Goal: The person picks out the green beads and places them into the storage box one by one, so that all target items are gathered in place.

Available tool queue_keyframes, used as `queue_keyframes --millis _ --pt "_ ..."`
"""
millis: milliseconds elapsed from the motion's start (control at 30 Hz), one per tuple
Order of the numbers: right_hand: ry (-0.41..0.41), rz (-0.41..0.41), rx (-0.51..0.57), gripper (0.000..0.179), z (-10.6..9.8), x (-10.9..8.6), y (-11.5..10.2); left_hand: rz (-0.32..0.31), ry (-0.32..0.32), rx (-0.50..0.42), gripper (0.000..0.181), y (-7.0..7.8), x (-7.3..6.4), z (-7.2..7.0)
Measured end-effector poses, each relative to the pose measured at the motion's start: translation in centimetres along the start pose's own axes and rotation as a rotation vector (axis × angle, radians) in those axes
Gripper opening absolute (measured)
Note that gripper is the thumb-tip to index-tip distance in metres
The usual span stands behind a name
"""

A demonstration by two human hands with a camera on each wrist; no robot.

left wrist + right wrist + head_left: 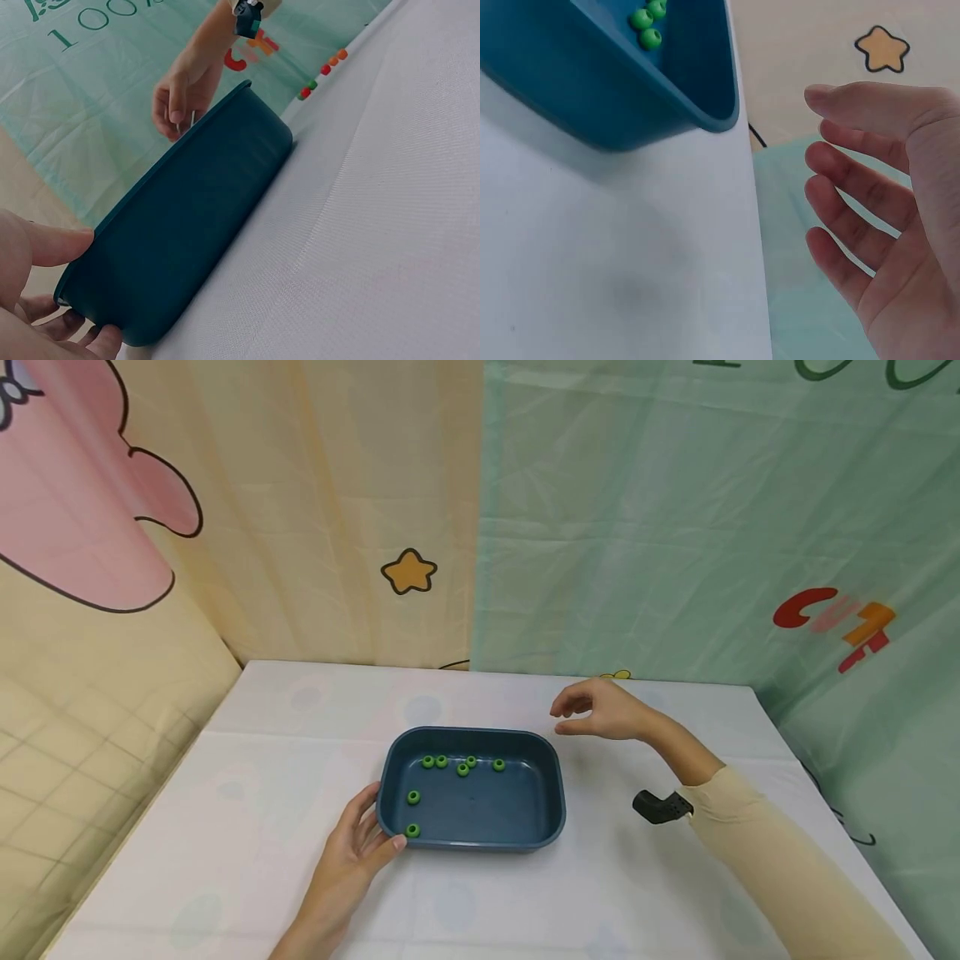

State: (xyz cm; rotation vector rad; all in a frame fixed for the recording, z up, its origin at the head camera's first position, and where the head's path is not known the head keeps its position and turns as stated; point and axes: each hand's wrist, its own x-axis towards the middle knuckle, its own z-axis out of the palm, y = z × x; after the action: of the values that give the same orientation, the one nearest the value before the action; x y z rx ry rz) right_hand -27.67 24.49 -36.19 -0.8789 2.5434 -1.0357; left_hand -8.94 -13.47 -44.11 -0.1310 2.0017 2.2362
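Observation:
A dark blue rectangular tray point(480, 810) sits on the white-covered table, with several small green beads point(462, 770) scattered in it. At its left end my left hand point(351, 843) grips the tray, the thumb on the rim at the near corner and the fingers against the outer wall, as the left wrist view shows from the side. My right hand point(603, 710) hovers beyond the tray's far right corner. Its fingers point(847, 217) are loosely bent and apart from the thumb, with nothing between them in the right wrist view.
The white tablecloth point(262, 827) reaches back to printed curtains point(600, 527) on the far side. A black camera mount point(662, 807) juts from the right sleeve. Small red, green and orange round shapes point(326, 69) show along the table's edge in the left wrist view.

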Motion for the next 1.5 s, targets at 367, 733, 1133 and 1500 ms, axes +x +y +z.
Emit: queue_keyframes --millis 367,733,1133,1500 --pt "0.097 0.093 -0.004 0.021 -2.3 -3.6 2.0 -0.003 -0.002 0.021 0.085 0.2 0.0 0.0" --pt "0.146 0.157 -0.037 0.022 -3.5 -6.9 3.8 -0.009 -0.009 0.012 0.085 0.0 -0.1 -0.2" --pt "0.195 0.296 -0.053 0.032 -4.6 -11.3 7.1 -0.011 -0.017 0.007 0.086 -0.1 0.0 -0.2" --pt "0.232 0.377 -0.081 0.033 -4.8 -14.5 9.8 -0.013 -0.016 0.005 0.085 -0.2 0.0 -0.2"
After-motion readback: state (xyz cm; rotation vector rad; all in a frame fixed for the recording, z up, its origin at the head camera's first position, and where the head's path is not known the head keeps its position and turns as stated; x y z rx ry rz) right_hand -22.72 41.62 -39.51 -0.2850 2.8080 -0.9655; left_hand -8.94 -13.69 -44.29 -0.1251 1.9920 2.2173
